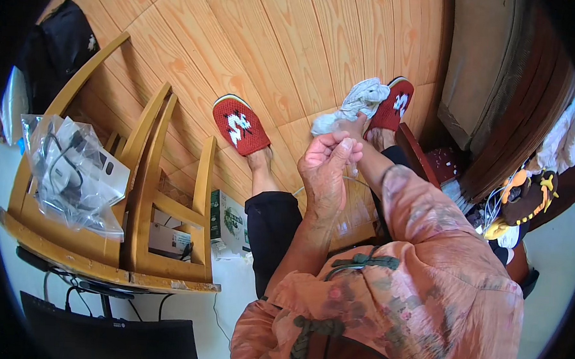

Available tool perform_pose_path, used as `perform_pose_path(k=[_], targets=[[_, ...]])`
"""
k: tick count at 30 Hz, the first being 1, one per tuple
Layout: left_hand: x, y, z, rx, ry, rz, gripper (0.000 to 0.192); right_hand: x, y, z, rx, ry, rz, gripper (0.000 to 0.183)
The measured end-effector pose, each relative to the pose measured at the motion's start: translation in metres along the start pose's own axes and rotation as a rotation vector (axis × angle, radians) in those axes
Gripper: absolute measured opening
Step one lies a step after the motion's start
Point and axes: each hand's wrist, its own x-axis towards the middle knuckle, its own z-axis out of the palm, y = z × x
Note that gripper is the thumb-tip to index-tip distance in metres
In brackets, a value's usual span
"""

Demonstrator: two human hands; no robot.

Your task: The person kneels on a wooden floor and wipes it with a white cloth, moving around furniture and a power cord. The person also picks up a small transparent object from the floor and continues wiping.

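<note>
A crumpled white cloth (360, 101) with a faint pattern is in my right hand (351, 126), low beside the red slipper (397, 105) on my right foot. My left hand (332, 155) is raised nearer the camera, palm up, with its fingers curled and the thumb against the fingertips; nothing shows between them. It hides part of my right hand and wrist. Another red knitted slipper (239, 124) with a white pattern is on my left foot, flat on the wood-patterned floor (283, 49).
Left stand wooden chairs (143, 173); a clear plastic bag (71, 179) with a cable lies on one. Below are a green-and-white box (230, 222) and a black monitor (112, 333). A dark wooden furniture piece (517, 103) and a brown-and-yellow item (529, 199) are at right.
</note>
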Motion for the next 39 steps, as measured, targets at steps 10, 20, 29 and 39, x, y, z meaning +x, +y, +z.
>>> perform_pose_path(k=[10,20,29,39], targets=[[0.002,0.022,-0.003,-0.054,0.030,0.090,0.014,-0.037,-0.207,0.144,0.273,-0.182,-0.343,0.091],[-0.002,0.032,-0.006,-0.082,0.037,0.081,0.015,-0.058,-0.349,0.099,0.526,-0.643,-0.743,0.075],[0.000,0.031,-0.010,-0.142,-0.001,0.071,0.016,-0.055,-0.053,0.009,-0.125,-0.270,-0.421,0.058],[-0.004,0.052,-0.011,-0.166,0.035,0.167,0.014,-0.058,-0.081,0.155,0.037,-0.136,-0.228,0.082]])
